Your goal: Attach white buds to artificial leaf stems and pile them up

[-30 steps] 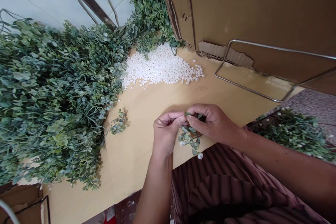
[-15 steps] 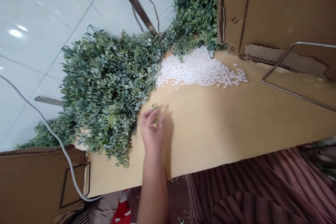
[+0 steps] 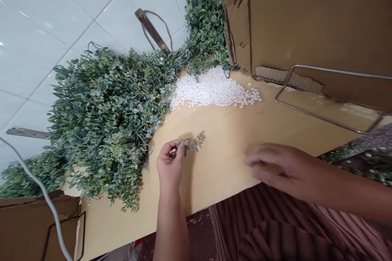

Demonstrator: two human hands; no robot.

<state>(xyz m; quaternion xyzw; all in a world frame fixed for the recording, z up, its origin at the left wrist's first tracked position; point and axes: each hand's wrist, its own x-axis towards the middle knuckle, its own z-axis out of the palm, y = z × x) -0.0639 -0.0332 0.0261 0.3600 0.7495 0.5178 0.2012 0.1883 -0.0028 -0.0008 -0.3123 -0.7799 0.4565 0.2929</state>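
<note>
While your left hand (image 3: 170, 168) pinches a small leafy sprig (image 3: 198, 140) between thumb and fingers, your right hand (image 3: 284, 168) is apart from it, over the near edge of the tabletop (image 3: 220, 142). Left grip: closed on one end of the sprig, thumb uppermost, the leafy tip pointing away from your fingers toward the right of the view. Sprig low over the bare board, a shadow beside it; whether the tip touches the surface, you cannot tell from this view. Right grip: released, thumb and fingers parted, outline blurred.

Left of your left hand, a thick mass of green foliage (image 3: 107, 118), its edge near your knuckles. Beyond both hands, a spread heap of small white pieces (image 3: 211, 89), its left side against the leaves. To the right of the heap, a bent metal wire frame (image 3: 320, 116) in front of a cardboard box (image 3: 309, 16), torn along its lower edge.
</note>
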